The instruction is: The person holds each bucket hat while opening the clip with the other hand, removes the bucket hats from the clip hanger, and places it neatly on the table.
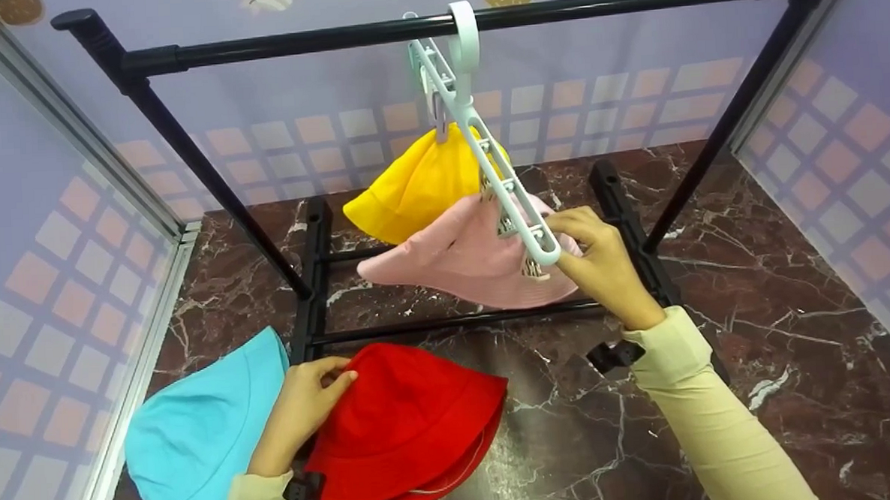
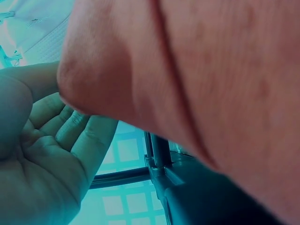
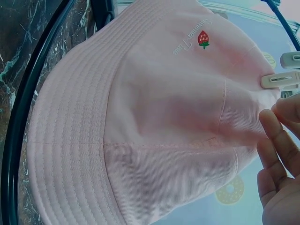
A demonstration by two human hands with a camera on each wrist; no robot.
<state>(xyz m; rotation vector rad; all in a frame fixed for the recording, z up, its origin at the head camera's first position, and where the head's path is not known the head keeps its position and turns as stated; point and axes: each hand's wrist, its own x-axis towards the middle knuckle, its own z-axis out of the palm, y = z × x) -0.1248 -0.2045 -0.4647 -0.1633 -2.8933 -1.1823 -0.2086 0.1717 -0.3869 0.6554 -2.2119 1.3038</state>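
Observation:
My left hand [image 1: 305, 403] pinches the crown of a red bucket hat [image 1: 415, 424] above the floor, thumb in front and fingers behind. The left wrist view shows the red hat [image 2: 211, 70] close up, covering much of the hand [image 2: 51, 159]. A pink bucket hat [image 1: 468, 256] hangs tilted from a pale clip hanger [image 1: 514, 202]. At the hanger's near end, my right hand [image 1: 603, 262] pinches the pink hat's crown. The right wrist view shows a strawberry print on the pink hat [image 3: 164, 103] and a clip [image 3: 279, 80] on its crown beside my fingertips.
The hanger hooks over the black rail [image 1: 316, 41] of a garment rack. Behind the pink hat, a yellow hat [image 1: 412, 184] hangs from a clip. A light blue hat [image 1: 205, 426] lies at the left. Patterned walls stand behind and on both sides.

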